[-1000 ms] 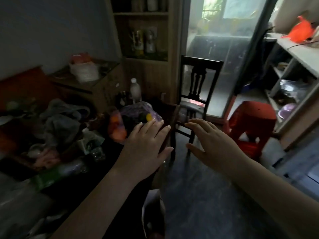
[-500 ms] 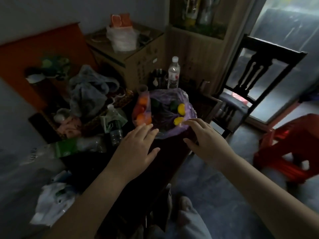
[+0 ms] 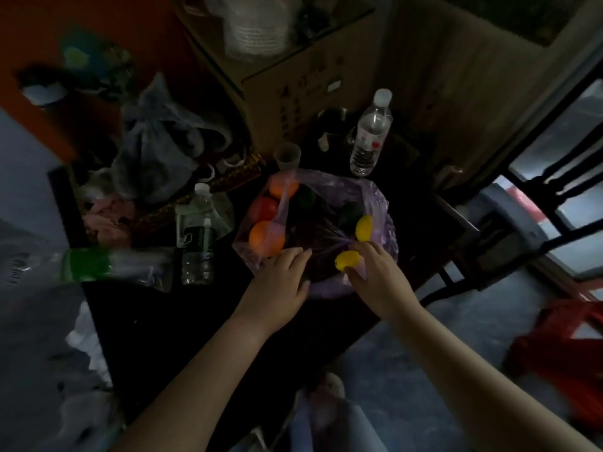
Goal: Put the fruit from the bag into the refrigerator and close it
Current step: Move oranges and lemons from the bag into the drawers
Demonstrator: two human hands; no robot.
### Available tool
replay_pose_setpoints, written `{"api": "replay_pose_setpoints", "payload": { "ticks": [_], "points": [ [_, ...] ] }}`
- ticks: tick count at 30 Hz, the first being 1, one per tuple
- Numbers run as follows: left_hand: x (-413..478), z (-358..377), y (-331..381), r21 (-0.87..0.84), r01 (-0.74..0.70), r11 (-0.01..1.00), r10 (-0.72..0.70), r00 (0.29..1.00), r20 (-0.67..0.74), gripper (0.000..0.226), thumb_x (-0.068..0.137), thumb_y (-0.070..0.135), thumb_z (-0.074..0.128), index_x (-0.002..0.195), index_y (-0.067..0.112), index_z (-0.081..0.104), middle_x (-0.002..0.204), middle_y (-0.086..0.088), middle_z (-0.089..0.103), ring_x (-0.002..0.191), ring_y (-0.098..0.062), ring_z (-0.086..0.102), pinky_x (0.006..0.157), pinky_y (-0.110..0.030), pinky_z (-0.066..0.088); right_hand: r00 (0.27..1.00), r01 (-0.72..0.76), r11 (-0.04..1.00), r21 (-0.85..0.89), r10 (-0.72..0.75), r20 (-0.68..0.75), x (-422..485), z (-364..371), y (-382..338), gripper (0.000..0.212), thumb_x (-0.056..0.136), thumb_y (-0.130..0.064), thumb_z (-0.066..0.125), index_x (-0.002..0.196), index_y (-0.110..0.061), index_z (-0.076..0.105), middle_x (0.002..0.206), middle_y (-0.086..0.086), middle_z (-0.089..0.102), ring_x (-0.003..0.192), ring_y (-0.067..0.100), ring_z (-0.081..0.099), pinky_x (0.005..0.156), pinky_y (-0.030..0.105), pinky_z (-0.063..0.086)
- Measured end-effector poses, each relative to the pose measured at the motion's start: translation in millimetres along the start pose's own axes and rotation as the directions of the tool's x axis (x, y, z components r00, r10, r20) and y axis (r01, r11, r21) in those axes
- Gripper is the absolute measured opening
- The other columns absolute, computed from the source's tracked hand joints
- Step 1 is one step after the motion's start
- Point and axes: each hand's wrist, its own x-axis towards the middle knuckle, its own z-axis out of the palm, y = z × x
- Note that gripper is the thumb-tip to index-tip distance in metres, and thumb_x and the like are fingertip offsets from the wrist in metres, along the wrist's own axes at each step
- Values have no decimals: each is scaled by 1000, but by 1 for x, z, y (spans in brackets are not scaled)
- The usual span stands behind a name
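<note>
Purple plastic bag (image 3: 382,205) sits open on the dark table (image 3: 195,321), and all the fruit is in it: two oranges (image 3: 266,238) and something red (image 3: 263,207) along its left side, two lemons (image 3: 363,227) on the right, and a couple of dark green pieces (image 3: 350,213) in the middle (too murky to say what they are). Both hands are down at the near rim of the bag. The left hand (image 3: 280,283) lies with its fingers fairly straight and flat on the plastic, just below the nearer orange, holding nothing. The right hand (image 3: 378,277) has its fingers bent right by the nearer lemon (image 3: 347,260), thumb under it and fingertips above, and the film creases toward those fingertips. It looks like a pinch, but honestly I can't tell whether it has hold of the lemon, the bag or neither. Behind the bag stands a clear water bottle (image 3: 370,135) with a white cap, and a small cup (image 3: 287,154) is just off the bag's far left corner. To the left there's another upright bottle (image 3: 197,246), a green-labelled bottle (image 3: 114,265) lying on its side, and a grey bag (image 3: 156,141) further back. A cardboard box (image 3: 293,76) sits behind all that. Off to the right, on the floor, are a dark wooden chair (image 3: 538,207) and a red stool (image 3: 561,347).
</note>
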Motion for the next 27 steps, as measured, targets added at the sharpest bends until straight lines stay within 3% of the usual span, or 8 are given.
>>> {"api": "replay_pose_setpoints", "payload": {
  "ticks": [4,10,15,21,27],
  "points": [
    [24,18,-10,16,61,998,-61,998,14,52,97,26,46,145,17,31,149,-1,32,137,-17,28,108,-28,26,997,67,998,-6,-67,32,21,18,18,45,84,-22,65,126,-14,51,130,5,51,116,26,51,85,31,43],
    [56,31,-29,51,109,993,-109,994,1,50,96,23,47,144,13,35,149,-2,34,139,-20,28,109,-30,28,971,217,966,-138,-200,130,43,43,41,47,78,-20,70,121,-11,55,120,6,57,107,30,56,82,41,52],
    [73,34,-55,128,230,965,-231,973,0,53,96,27,48,145,13,32,150,-4,30,140,-23,22,107,-37,32,973,223,961,-166,-208,105,49,47,57,44,75,-21,72,115,-11,57,114,5,59,100,29,57,74,37,50],
    [79,37,-74,220,310,925,-311,950,-31,55,87,21,61,137,9,43,142,-11,40,136,-30,31,107,-44,32,976,201,964,-172,-183,113,53,50,64,52,66,-21,80,114,-10,61,111,6,62,96,30,61,71,35,53],
    [82,37,-86,238,390,889,-395,918,-30,78,76,17,74,142,5,34,144,-15,35,136,-35,29,108,-48,28,977,192,969,-154,-173,128,55,58,72,52,66,-16,78,115,-12,60,112,5,62,98,31,60,71,36,53]
  ]
}}
